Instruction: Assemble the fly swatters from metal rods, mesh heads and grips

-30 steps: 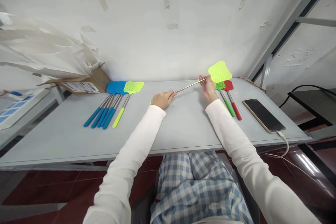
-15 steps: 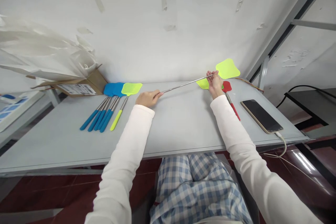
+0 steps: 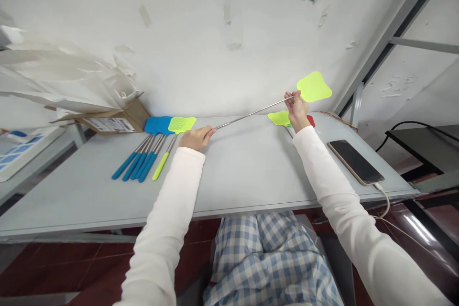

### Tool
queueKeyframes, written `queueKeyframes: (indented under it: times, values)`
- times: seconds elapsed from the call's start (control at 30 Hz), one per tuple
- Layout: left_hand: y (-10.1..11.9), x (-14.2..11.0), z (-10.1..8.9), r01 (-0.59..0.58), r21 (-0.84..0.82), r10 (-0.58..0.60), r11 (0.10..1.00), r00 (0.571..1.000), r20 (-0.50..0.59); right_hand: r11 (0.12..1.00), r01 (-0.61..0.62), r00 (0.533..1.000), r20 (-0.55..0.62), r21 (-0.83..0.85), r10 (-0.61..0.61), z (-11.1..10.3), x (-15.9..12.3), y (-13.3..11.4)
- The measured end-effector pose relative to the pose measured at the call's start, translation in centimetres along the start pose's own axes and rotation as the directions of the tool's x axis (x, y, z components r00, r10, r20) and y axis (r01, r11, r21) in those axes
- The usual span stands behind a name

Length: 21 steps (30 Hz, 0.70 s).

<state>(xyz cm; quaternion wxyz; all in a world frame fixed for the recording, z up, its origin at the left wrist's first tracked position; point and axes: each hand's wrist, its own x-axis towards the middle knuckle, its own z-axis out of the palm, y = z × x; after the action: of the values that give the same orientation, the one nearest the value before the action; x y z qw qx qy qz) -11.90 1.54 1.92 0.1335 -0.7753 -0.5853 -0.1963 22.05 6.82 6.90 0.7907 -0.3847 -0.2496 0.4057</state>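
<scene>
A yellow-green fly swatter (image 3: 314, 87) with a long thin metal shaft stretches between my hands above the table. My left hand (image 3: 195, 138) is closed around its handle end, which the fingers hide. Up by the swatter's head, my right hand (image 3: 297, 107) pinches the shaft with thumb and fingers. Below the right hand lie another yellow-green swatter (image 3: 278, 118) and a red one (image 3: 311, 120), both partly covered by the hand and forearm. Left of my left hand, several blue swatters (image 3: 146, 162) lie in a row beside one yellow-green swatter (image 3: 160, 165).
An opened cardboard box (image 3: 118, 122) stands at the back left of the grey table (image 3: 244, 177), against the white wall (image 3: 215, 71). A phone (image 3: 355, 162) with a white cable (image 3: 383, 196) lies at the right. Metal frame bars (image 3: 387, 52) rise beyond it.
Both hands still hold the swatter. The gap between them has widened slightly: the left hand moved left, the right hand up and right. The camera view has shifted a little.
</scene>
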Motion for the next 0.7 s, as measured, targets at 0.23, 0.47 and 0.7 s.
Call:
queueKeyframes:
  times: [0.23, 0.47, 0.7]
  values:
    - [-3.5, -1.8, -0.4, 0.079, 0.056, -0.076, 0.995, 0.996, -0.04, 0.997, 0.075, 0.976, -0.207, 0.032, -0.067, -1.1, 2.8, -2.1]
    - [-6.8, -3.2, -0.4, 0.155, 0.084, -0.146, 0.984, 0.984, -0.102, 0.979, -0.089, 0.994, 0.053, -0.181, 0.1, -2.9, -2.3, -1.9]
    - [-5.1, -4.3, -1.3, -0.007, 0.067, 0.012, 0.998, 0.997, -0.074, 0.915, -0.278, 0.912, 0.22, -0.292, 0.347, -1.1, -9.2, 1.9]
